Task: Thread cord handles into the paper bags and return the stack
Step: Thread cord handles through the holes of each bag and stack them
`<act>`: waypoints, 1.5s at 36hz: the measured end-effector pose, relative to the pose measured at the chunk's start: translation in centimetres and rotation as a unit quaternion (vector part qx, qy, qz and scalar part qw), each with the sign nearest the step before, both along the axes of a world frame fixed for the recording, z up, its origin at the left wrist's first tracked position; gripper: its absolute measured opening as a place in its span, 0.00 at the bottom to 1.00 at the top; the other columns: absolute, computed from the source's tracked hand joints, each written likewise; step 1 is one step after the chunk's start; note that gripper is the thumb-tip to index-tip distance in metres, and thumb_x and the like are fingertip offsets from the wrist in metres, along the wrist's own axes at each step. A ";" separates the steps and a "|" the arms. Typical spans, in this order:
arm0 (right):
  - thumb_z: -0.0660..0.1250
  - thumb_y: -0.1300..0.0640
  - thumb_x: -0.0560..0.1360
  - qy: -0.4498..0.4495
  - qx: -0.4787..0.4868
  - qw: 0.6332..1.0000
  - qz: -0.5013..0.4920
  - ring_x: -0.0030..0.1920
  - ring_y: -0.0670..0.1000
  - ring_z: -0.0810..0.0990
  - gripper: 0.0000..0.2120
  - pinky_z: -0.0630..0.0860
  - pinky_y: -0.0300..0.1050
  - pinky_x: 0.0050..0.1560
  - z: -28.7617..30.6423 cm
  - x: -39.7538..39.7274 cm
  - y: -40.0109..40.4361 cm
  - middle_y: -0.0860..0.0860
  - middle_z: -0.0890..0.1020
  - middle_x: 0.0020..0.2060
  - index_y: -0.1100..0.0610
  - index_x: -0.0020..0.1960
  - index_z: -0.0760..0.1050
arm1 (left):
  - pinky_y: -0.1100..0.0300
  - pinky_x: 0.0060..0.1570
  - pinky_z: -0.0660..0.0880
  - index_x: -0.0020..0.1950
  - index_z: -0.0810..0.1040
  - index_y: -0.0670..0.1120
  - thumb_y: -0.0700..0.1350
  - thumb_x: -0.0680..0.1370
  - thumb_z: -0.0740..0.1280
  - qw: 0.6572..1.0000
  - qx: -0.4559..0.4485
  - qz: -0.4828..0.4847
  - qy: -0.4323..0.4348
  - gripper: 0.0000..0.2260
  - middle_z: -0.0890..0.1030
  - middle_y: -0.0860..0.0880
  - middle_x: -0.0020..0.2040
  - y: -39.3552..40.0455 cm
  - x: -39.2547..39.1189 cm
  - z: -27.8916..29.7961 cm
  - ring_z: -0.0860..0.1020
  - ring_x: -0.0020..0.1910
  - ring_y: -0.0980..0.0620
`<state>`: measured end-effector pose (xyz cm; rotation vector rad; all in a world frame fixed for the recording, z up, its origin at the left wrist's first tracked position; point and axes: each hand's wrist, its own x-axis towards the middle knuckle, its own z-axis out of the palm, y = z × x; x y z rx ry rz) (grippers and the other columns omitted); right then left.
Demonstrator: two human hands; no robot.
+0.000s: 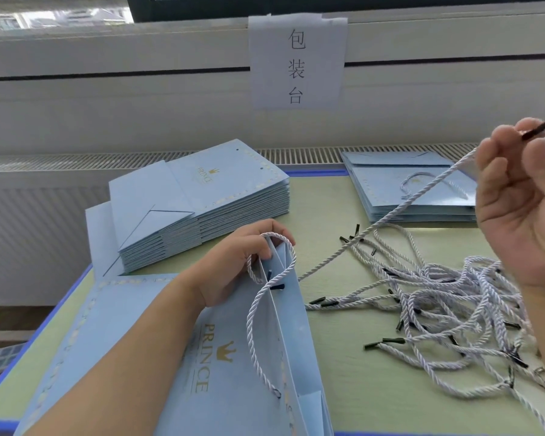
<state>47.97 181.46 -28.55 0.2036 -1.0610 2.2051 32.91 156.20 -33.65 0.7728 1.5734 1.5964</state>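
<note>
Gripping bag (pixel 233 372) mouth, left hand (pixel 239 262); right hand (pixel 523 196) pinching raised cord (pixel 422 199).

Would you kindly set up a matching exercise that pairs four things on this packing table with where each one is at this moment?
Things:
1. tall stack of bags
2. low stack of bags
3. loose cords
4. black cord tip

Places:
A. pinched in the right hand
B. tangled on the green mat near the right forearm
C. far left, behind the left hand
D. far right, a threaded handle on top

Pairs: 1-C, 2-D, 3-B, 4-A
</note>
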 end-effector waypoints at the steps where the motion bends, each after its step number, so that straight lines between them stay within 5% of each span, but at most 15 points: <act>1: 0.76 0.53 0.63 -0.013 0.034 0.999 -0.024 0.46 0.44 0.83 0.10 0.77 0.30 0.43 0.2 0.2 -0.5 0.46 0.85 0.41 0.51 0.44 0.83 | 0.61 0.35 0.73 0.46 0.75 0.41 0.38 0.62 0.57 1.000 0.000 -0.001 0.001 0.16 0.78 0.47 0.38 0.0 0.0 0.0 0.76 0.34 0.52; 8: 0.73 0.59 0.62 -0.111 0.275 0.954 -0.044 0.35 0.48 0.82 0.07 0.76 0.33 0.34 -0.1 1.1 -6.6 0.51 0.84 0.33 0.54 0.40 0.80 | 0.61 0.35 0.74 0.47 0.75 0.41 0.38 0.62 0.58 1.000 0.003 -0.006 0.000 0.15 0.78 0.47 0.38 -0.1 -0.1 0.0 0.76 0.34 0.53; 11: 0.77 0.57 0.65 -0.160 0.395 0.901 -0.076 0.31 0.44 0.75 0.07 0.72 0.32 0.34 -1.8 0.8 -8.5 0.49 0.80 0.30 0.52 0.39 0.80 | 0.60 0.35 0.73 0.47 0.75 0.41 0.38 0.62 0.58 1.000 0.003 0.007 0.005 0.16 0.78 0.48 0.37 -0.3 -0.2 0.1 0.76 0.34 0.53; 15: 0.67 0.48 0.69 -0.180 0.548 0.812 -0.092 0.43 0.44 0.75 0.04 0.69 0.31 0.42 -3.5 0.9 -10.0 0.43 0.76 0.41 0.47 0.42 0.76 | 0.60 0.34 0.72 0.47 0.75 0.42 0.38 0.61 0.58 1.000 0.011 0.029 0.004 0.16 0.77 0.48 0.36 -0.7 -0.7 0.3 0.75 0.33 0.52; 19: 0.65 0.53 0.73 -0.228 0.602 0.765 0.010 0.40 0.44 0.76 0.04 0.71 0.39 0.35 -4.2 1.7 -10.5 0.41 0.78 0.41 0.46 0.42 0.71 | 0.61 0.32 0.73 0.47 0.74 0.41 0.37 0.61 0.57 0.999 0.026 0.028 0.004 0.16 0.78 0.49 0.35 -0.7 -0.8 0.3 0.75 0.32 0.53; 25: 0.66 0.52 0.68 -0.264 0.710 0.653 0.017 0.47 0.41 0.70 0.08 0.67 0.36 0.46 -5.7 1.6 -11.1 0.38 0.74 0.39 0.41 0.37 0.67 | 0.63 0.30 0.73 0.47 0.74 0.41 0.37 0.61 0.56 0.999 0.031 0.025 0.000 0.16 0.78 0.49 0.35 -0.6 -0.8 0.3 0.75 0.31 0.54; 33: 0.62 0.62 0.68 -0.273 0.630 0.716 0.128 0.41 0.48 0.78 0.11 0.76 0.53 0.46 -5.5 0.8 -12.5 0.48 0.82 0.39 0.56 0.46 0.79 | 0.61 0.33 0.73 0.46 0.74 0.42 0.37 0.61 0.57 0.999 0.022 0.030 0.010 0.15 0.78 0.49 0.36 -0.7 -0.8 0.2 0.75 0.32 0.53; 39: 0.65 0.68 0.70 -0.277 0.555 0.753 0.219 0.36 0.42 0.75 0.06 0.72 0.39 0.41 -4.6 1.3 -12.2 0.48 0.80 0.34 0.60 0.41 0.79 | 0.64 0.29 0.73 0.46 0.73 0.41 0.36 0.61 0.57 0.999 0.031 0.030 0.001 0.15 0.78 0.49 0.35 -0.6 -0.8 0.4 0.75 0.30 0.54; 48: 0.65 0.65 0.76 -0.269 0.518 0.778 0.234 0.36 0.45 0.69 0.07 0.66 0.42 0.37 -5.2 0.9 -13.3 0.58 0.81 0.39 0.61 0.49 0.81 | 0.64 0.28 0.73 0.45 0.73 0.40 0.37 0.61 0.57 0.999 0.041 0.029 -0.005 0.15 0.77 0.48 0.34 -0.6 -0.7 0.5 0.74 0.29 0.54; 54: 0.68 0.64 0.71 -0.311 0.336 0.827 0.326 0.39 0.52 0.77 0.05 0.75 0.45 0.41 -5.5 1.3 -13.4 0.63 0.82 0.41 0.60 0.47 0.77 | 0.66 0.29 0.72 0.45 0.73 0.40 0.37 0.61 0.57 0.998 0.043 0.038 0.011 0.15 0.77 0.49 0.34 -0.6 -0.8 0.6 0.74 0.30 0.55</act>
